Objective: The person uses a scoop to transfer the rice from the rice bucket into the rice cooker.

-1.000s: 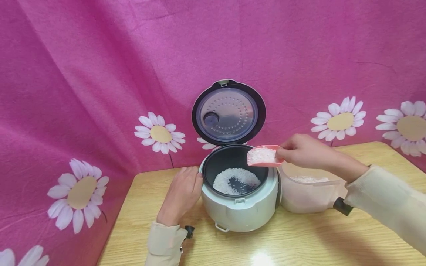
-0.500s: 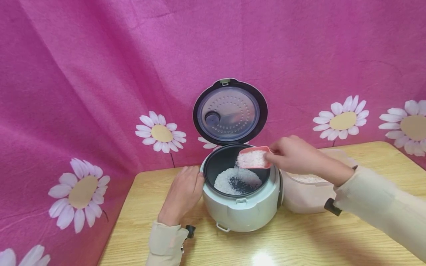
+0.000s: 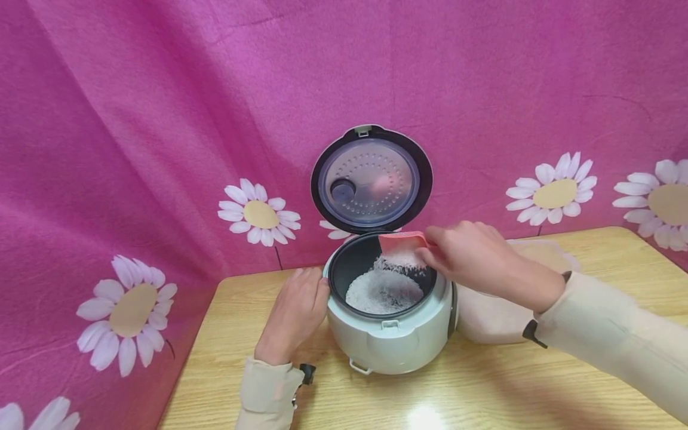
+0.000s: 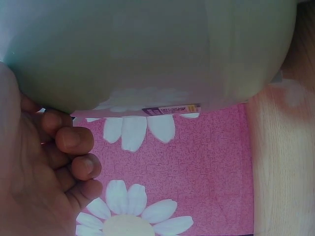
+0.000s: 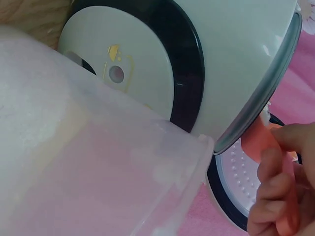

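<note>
A white rice cooker (image 3: 389, 349) stands with its lid (image 3: 373, 170) raised. White rice (image 3: 381, 292) lies in its dark inner pot (image 3: 349, 260). My right hand (image 3: 478, 260) grips a pink scoop (image 3: 400, 240) over the pot's right side. Its mouth tips down and grains fall from it. In the right wrist view, fingers curl round the orange-pink handle (image 5: 289, 211) beside the cooker's rim (image 5: 268, 96). My left hand (image 3: 294, 313) holds the cooker's left rim; the left wrist view shows its curled fingers (image 4: 84, 167) against the cooker wall (image 4: 162, 54).
Right against the cooker stands a translucent container (image 3: 486, 319), partly hidden under the right forearm. Both sit on a light wooden table (image 3: 462, 397). A pink cloth with daisies (image 3: 467, 107) hangs behind and along the left side.
The right hand has moved left over the pot and tipped the scoop, which was level and full of rice. Rice pours out and the heap in the pot has grown. The left hand stays put.
</note>
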The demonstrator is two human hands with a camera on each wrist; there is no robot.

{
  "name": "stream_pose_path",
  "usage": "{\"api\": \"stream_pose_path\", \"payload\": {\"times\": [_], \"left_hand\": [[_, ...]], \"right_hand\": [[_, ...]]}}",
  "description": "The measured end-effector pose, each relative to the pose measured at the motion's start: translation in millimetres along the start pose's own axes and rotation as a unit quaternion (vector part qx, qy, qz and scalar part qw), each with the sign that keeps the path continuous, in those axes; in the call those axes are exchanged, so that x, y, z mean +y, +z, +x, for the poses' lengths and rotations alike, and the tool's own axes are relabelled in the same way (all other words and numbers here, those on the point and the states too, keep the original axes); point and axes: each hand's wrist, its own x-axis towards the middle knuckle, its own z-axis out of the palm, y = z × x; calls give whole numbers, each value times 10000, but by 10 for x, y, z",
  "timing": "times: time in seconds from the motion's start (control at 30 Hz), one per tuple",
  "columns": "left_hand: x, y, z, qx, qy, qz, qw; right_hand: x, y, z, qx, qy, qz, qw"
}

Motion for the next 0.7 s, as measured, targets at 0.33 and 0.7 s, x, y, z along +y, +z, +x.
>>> {"api": "stream_pose_path", "payload": {"times": [0.33, 0.7], "left_hand": [[12, -12, 6, -68, -66, -43, 9999], [13, -11, -1, -65, -31, 4, 10000]], "right_hand": [[24, 24, -27, 626, -365, -14, 9974], [130, -11, -88, 846, -544, -29, 9949]]}}
